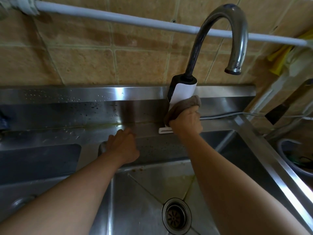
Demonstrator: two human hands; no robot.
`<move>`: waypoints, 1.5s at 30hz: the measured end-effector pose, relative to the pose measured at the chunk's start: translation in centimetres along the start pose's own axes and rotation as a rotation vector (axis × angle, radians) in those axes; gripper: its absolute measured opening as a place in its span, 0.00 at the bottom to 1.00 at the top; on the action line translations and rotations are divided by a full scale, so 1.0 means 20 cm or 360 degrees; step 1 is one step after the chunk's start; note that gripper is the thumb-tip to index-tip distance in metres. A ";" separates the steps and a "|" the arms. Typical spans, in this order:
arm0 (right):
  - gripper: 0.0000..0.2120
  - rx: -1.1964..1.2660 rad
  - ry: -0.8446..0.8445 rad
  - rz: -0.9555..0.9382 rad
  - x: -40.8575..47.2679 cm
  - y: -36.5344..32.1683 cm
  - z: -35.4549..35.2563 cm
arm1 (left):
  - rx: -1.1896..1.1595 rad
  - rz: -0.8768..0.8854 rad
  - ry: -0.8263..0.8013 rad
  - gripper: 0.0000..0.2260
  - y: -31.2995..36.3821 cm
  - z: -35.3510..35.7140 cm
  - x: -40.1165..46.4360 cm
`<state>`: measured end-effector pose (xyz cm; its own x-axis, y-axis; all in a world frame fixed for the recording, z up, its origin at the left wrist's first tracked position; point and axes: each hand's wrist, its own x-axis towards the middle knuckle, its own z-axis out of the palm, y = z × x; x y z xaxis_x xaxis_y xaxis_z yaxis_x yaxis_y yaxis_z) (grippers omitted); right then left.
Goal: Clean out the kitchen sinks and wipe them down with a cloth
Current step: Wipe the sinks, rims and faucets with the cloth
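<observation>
My right hand [186, 121] grips a brown cloth [186, 106] and presses it against the lower part of the white-and-black faucet base [183, 90]. The curved metal spout [233, 31] arches above to the right. My left hand [123, 146] rests on the steel ledge behind the basins, fingers pointing toward the backsplash. Below lies the right sink basin [149, 192] with its round drain [177, 216] and yellowish stains. A left basin [39, 160] sits at the left, darker.
A grey pipe [118, 17] runs along the tiled wall. A grey cable [225, 115] lies on the ledge to the right of the faucet. A yellow cloth [277, 58] and a knife-like tool [291, 100] hang at the right. A basin with a hose [291, 160] stands beyond the sink's right rim.
</observation>
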<state>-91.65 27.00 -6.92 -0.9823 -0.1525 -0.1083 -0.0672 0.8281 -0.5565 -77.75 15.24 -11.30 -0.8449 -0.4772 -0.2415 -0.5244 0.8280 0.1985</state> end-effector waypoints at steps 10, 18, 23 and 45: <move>0.34 0.0107 -0.0413 -0.0007 0.09 0.02 -0.06 | 0.0020 0.0008 -0.0002 0.25 0.01 0.00 0.00; 0.11 0.1022 -0.0654 0.0215 0.10 0.21 -0.17 | 0.0006 0.0005 -0.0029 0.22 -0.01 0.00 0.00; 0.04 0.1224 -0.0518 0.0358 -0.01 0.26 -0.18 | 0.0012 0.0048 -0.0118 0.27 -0.04 0.00 0.00; 0.16 0.0856 -0.0018 -0.0014 -0.81 -0.14 0.13 | -0.0098 0.0214 0.0091 0.34 -0.79 -0.36 -0.45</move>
<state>-75.11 25.86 -5.76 -0.9800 -0.1665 -0.1094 0.0267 0.4341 -0.9005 -62.59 4.37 -5.47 -0.9117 -0.3805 -0.1548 -0.4100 0.8668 0.2839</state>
